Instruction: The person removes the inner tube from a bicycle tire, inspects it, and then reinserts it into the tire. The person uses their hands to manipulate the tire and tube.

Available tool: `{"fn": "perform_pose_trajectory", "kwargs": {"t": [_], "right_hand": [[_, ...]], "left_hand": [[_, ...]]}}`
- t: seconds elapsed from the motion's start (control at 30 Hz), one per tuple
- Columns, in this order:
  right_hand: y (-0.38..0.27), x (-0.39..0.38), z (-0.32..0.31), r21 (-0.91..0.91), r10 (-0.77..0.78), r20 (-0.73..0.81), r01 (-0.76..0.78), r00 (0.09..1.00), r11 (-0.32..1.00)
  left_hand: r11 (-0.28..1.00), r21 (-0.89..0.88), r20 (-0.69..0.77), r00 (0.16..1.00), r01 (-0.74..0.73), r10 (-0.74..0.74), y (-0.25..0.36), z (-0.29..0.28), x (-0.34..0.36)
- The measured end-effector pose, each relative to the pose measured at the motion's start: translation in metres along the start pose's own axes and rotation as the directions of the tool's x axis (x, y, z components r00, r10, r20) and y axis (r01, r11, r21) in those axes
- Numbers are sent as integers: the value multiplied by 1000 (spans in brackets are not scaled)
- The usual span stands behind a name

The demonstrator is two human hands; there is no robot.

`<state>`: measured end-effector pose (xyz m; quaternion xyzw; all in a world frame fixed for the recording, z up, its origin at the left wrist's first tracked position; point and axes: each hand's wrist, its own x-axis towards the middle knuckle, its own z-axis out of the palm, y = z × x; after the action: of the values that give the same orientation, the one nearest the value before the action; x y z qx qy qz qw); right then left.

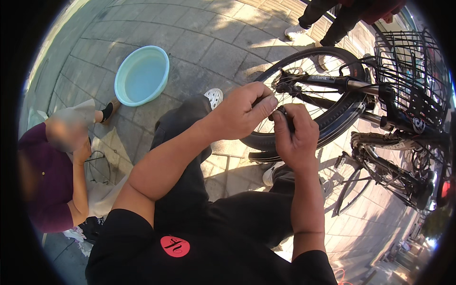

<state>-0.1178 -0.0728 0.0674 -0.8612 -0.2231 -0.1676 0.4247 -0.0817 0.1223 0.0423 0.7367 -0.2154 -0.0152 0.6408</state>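
Note:
In front of my chest, both hands come together over the near edge of a bicycle wheel (259, 137). My left hand (244, 111) is closed, thumb pressed against curled fingers; whatever it pinches is hidden. Between the thumb and fingers of my right hand (298, 137) sits a small black part (280, 113), too small and shaded to name. The thumb tips nearly meet at it. Behind them, the wheel's spokes and hub (285, 81) show, with the front fork (327, 81) running right from the hub.
A black wire basket (408, 61) and the rest of the bicycle fill the right side. A light blue basin (161, 76) with water stands on the paving at upper left. One person in a purple top (52, 190) sits at left; another person's legs (327, 21) are at top right.

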Motion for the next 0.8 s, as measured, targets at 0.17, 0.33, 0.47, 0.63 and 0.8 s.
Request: {"fn": "perform_pose_trajectory", "kwargs": {"t": [0.17,0.33,0.47,0.63,0.8], "right_hand": [[4,-2,3,-76,-58,35,61,998,995],[-1,-18,1,451,356,5,-320,935,833],[-10,-12,-3,533,386,141,-398,912,747],[-10,-11,-2,533,402,202,-444,893,720],[-1,-12,2,248,198,117,-222,973,943]], "left_hand": [[516,-473,459,700,714,-547,10,-20,5],[914,-340,157,971,222,-178,15,-17,-3],[946,57,82,946,-318,313,6,-19,-6],[917,111,106,922,-383,372,4,-23,-3],[994,29,135,985,-108,104,8,-25,-5]]}}
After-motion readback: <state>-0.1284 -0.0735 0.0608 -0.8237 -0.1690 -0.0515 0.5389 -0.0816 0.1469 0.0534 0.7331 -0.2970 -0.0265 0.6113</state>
